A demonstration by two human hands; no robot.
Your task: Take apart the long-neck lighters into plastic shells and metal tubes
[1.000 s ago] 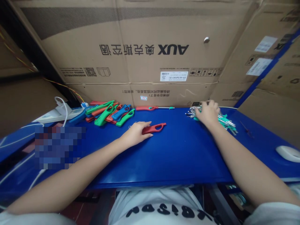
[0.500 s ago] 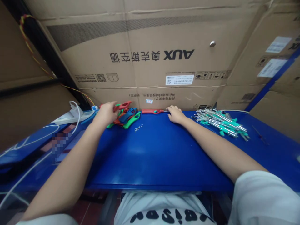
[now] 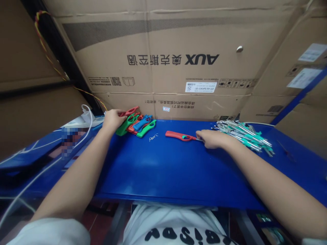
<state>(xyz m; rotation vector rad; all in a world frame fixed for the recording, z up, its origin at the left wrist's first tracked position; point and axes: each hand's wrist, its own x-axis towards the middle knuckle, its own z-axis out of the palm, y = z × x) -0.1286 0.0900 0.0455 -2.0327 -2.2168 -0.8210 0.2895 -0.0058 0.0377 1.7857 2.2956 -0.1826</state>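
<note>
My left hand [image 3: 112, 118] is closed round a red plastic lighter handle [image 3: 129, 111], held just above a pile of red, green and blue handles [image 3: 136, 124] at the far left of the blue table [image 3: 168, 166]. My right hand [image 3: 211, 138] pinches the metal rod end of an assembled red lighter [image 3: 178, 135] that lies flat on the table in the middle. A heap of metal rods with teal ends [image 3: 242, 133] lies just right of my right hand. A small wire spring [image 3: 153, 137] lies between the handle pile and the red lighter.
Large cardboard boxes [image 3: 163, 58] wall off the back and right of the table. A white power strip with a white cable [image 3: 85, 119] sits at the far left. Red and yellow twisted wires [image 3: 48, 54] run down the left box.
My right hand has pulled the assembled red lighter from the back edge toward the middle of the table. My left hand has lifted a red handle from the pile.
</note>
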